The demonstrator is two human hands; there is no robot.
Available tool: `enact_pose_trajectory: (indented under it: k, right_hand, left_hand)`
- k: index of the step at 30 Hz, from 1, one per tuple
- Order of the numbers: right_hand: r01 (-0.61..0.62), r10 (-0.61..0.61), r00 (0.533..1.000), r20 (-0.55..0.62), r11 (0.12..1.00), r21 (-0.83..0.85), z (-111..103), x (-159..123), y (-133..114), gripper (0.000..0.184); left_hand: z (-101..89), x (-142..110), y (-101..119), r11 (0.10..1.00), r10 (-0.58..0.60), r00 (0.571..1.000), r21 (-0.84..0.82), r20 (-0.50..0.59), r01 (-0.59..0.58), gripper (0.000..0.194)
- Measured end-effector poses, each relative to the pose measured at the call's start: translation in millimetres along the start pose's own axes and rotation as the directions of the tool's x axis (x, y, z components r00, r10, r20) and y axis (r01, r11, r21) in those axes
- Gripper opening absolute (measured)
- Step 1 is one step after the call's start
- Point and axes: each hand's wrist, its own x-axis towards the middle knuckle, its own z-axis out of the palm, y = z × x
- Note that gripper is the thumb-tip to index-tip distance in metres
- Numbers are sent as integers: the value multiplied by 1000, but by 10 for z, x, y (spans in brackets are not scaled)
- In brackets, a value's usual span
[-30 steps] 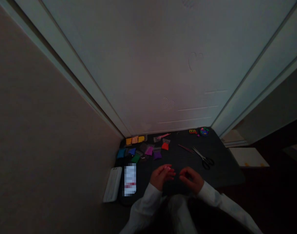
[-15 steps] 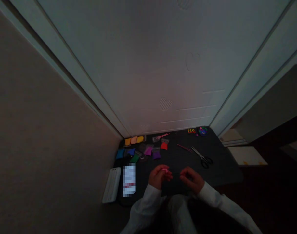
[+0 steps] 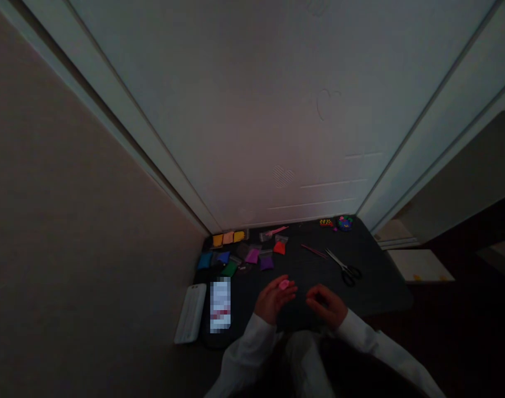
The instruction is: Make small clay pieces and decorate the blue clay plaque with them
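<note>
Toward the near edge of the bench [image 3: 385, 293], the right hand [image 3: 329, 307] curls its grip, whether fully together I cannot tell; the left hand [image 3: 271, 300] spreads its grip apart, presumably so the small pink piece [image 3: 284, 284] rests there steadily.

left hand [image 3: 273, 298] | fingers curled earlier, now opened out | pink piece [image 3: 284, 284] now more exposed on them
</note>
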Motion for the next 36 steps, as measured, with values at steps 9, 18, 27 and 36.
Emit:
enact_pose_trajectory:
  k: [9, 18, 27, 36]
  right_hand:
    - [19, -19, 1000, -1, 999, -28, 0, 10, -33, 22]
    - [99, -99, 995, -4, 993, -63, -8, 47, -172, 15]
    - [264, -273, 961, -47, 953, -145, 2, 74, -362, 17]
    - [280, -296, 953, -61, 941, -189, -2, 86, -336, 9]
  left_hand:
    - [19, -16, -26, 995, 28, 998, 90, 57, -33, 28]
    - [53, -79, 34, 957, 117, 990, 258, 82, -135, 23]
    - [58, -75, 75, 912, 207, 973, 341, 98, -229, 16]
    - [75, -16, -50, 949, 159, 983, 260, 92, -178, 29]
